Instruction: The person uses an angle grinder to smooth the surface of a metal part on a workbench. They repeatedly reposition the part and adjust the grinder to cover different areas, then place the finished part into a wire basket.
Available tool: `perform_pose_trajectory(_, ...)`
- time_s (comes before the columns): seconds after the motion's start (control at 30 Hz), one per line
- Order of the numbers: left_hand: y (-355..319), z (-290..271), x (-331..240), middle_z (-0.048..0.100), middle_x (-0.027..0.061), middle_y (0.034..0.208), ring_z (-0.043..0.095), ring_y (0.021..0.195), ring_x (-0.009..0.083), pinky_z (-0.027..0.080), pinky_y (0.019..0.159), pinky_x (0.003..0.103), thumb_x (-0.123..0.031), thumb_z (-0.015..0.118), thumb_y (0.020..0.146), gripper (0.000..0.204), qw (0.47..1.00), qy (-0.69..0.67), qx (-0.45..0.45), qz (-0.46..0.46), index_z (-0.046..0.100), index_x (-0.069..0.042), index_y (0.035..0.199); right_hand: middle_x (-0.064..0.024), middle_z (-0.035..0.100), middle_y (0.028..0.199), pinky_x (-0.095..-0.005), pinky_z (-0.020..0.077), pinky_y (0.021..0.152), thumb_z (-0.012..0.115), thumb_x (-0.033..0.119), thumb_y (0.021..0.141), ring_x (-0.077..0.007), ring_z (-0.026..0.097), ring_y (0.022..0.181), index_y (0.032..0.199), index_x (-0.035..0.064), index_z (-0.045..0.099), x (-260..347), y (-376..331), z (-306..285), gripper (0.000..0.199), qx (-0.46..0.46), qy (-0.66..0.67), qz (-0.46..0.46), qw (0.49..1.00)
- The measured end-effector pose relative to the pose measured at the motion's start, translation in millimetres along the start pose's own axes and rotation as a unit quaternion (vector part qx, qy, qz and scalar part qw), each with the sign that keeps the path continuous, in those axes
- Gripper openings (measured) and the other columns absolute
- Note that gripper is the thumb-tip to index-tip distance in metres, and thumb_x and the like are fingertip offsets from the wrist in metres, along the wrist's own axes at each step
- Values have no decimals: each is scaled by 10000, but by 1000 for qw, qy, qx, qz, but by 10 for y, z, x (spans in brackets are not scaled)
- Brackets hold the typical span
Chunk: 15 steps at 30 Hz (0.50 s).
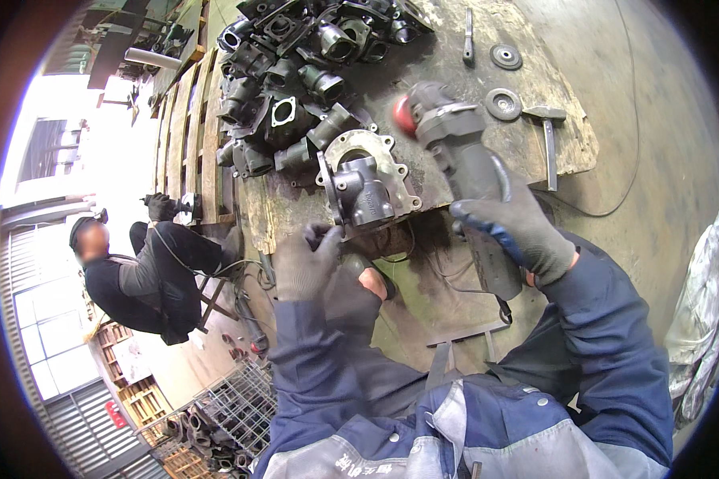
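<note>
In a grey glove with dark blue coating, my right hand (519, 227) is wrapped round the body of a dark angle grinder (455, 144). The grinder's head, with a red disc (404, 116), points up and left over the table. Gloved too, my left hand (307, 259) has its fingers curled at the lower edge of a black cast-metal pipe fitting (367, 191). That fitting rests on a bare-metal flanged plate (399, 172) at the table's near edge. The disc is apart from the fitting.
Many black castings (284, 112) are heaped on the worn wooden table (527, 72). A hammer (550, 144), two grinding discs (504, 104) and a slim handled tool (468, 40) lie at its right. Left, a co-worker (148, 279) sits beside wooden pallets (185, 144). A wire basket (236, 403) stands lower left.
</note>
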State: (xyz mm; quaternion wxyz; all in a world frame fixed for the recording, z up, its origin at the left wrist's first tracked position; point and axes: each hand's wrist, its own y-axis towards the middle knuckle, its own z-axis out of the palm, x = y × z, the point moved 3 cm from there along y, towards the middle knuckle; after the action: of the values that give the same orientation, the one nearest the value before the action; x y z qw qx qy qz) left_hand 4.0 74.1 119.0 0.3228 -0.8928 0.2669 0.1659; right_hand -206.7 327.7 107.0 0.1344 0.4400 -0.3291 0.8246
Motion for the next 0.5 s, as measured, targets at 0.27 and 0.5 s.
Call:
perform_pose_trajectory(0.27, -331, 1024, -622, 705, 60, 1121, 677, 992, 142, 573, 897, 318, -508, 556, 1127, 519, 823, -534, 188, -39, 653, -29, 1304, -140, 645, 1362, -381, 512, 1081, 818, 136, 856, -218, 620, 1240, 1595, 10, 427, -344, 177, 382, 845, 23, -263, -19, 964)
perform_pose_trajectory(0.5, -290, 1146, -565, 730, 95, 1176, 688, 1023, 144, 553, 882, 305, -518, 560, 1126, 602, 835, -544, 70, 53, 689, 44, 1300, -118, 646, 1358, -363, 511, 1066, 781, 182, 884, -193, 612, 1208, 1574, 35, 475, -515, 287, 549, 769, 39, -304, -52, 950)
